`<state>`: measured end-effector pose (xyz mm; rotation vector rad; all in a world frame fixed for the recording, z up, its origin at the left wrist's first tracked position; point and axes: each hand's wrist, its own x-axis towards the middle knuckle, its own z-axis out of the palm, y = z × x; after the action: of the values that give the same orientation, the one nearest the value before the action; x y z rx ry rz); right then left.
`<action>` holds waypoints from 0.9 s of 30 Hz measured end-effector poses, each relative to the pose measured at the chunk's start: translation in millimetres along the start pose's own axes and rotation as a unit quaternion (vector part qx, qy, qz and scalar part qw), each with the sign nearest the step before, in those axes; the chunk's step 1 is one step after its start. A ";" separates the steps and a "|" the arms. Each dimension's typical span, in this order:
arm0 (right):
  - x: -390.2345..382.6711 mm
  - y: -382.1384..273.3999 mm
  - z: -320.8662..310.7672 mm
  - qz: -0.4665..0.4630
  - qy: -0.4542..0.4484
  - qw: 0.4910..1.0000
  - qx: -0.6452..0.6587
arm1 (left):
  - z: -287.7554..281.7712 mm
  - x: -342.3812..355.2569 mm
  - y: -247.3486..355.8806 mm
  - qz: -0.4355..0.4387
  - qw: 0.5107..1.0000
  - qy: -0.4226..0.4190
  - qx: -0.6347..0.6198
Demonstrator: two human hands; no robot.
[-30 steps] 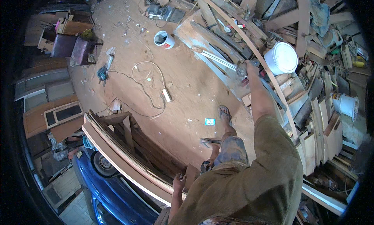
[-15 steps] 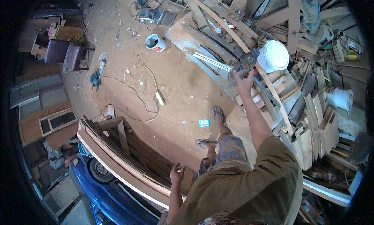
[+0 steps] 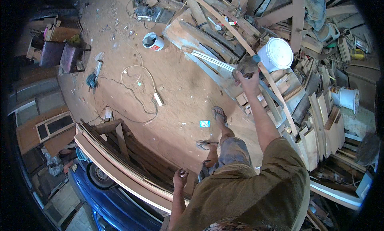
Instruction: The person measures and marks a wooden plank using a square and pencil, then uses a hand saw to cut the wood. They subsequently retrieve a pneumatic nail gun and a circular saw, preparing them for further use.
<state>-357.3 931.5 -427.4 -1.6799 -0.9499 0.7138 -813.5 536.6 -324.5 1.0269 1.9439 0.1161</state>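
My right hand (image 3: 250, 84) is closed around a see-through bottle (image 3: 245, 65) with a bluish cap (image 3: 256, 58), at arm's length over the wood pile. The bottle is tilted, its cap toward a white lidded bucket (image 3: 276, 54). Thin white strips (image 3: 212, 60) lie just left of the bottle. Low and near my body, my left hand (image 3: 180, 179) has curled fingers beside a long wooden frame (image 3: 120, 161). A small pale spot shows at those fingers; what it is cannot be made out.
Planks and offcuts (image 3: 298, 93) heap up on the right. Across the sandy floor run a cable and a white power strip (image 3: 158, 99). An open bucket (image 3: 153, 42) stands farther off. A blue car (image 3: 94, 191) is behind the wooden frame at lower left.
The bottle has tipped a little lower at its cap end, still in my right hand. My left hand stays near my body. The whole view has shifted slightly.
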 end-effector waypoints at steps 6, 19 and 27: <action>-15.3 16.8 24.6 -0.018 -0.006 0.992 -0.123 | -1.1 8.5 1.9 -0.029 1.000 -0.002 0.009; -32.8 56.1 64.6 0.069 -0.010 0.988 -0.137 | 7.9 4.6 -11.0 -0.063 0.997 -0.004 0.050; -34.6 50.4 71.3 0.023 0.008 0.990 -0.137 | 18.1 -1.4 -9.8 -0.079 0.997 -0.009 -0.015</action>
<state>-421.2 928.6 -496.1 -1.9497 -1.0360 0.6196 -805.5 523.8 -338.6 0.8487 1.9927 0.0486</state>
